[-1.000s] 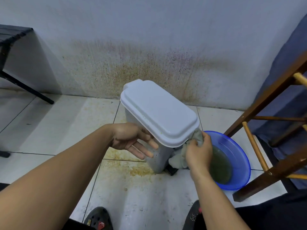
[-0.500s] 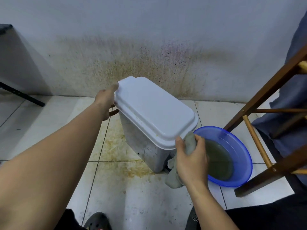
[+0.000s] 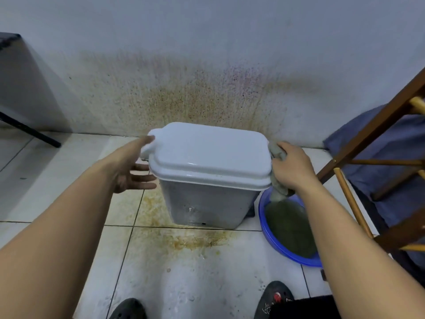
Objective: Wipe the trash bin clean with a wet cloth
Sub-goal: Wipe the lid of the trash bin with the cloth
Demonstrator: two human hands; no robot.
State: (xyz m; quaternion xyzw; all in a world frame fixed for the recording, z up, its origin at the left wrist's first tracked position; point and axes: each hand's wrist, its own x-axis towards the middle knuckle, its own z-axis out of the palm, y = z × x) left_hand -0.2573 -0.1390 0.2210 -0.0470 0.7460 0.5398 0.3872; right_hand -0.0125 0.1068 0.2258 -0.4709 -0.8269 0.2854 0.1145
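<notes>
A white plastic trash bin (image 3: 207, 203) with a shut white lid (image 3: 207, 153) stands on the stained tile floor in front of the wall. My left hand (image 3: 131, 166) is open beside the bin's left end, thumb against the lid's hinge corner, fingers spread. My right hand (image 3: 292, 166) presses a grey wet cloth (image 3: 277, 180) against the bin's right end, just under the lid rim. The cloth's lower end hangs over the basin.
A blue basin (image 3: 287, 252) of murky greenish water sits on the floor right of the bin. A wooden chair frame (image 3: 368, 134) with blue cloth stands at the right. Black furniture legs (image 3: 30, 132) are at the left. My two dark shoes (image 3: 273, 298) are at the bottom.
The bin has turned and now stands square to me. My left hand slid down from the lid's back corner and opened. My right hand with the cloth went from the front corner to the right end.
</notes>
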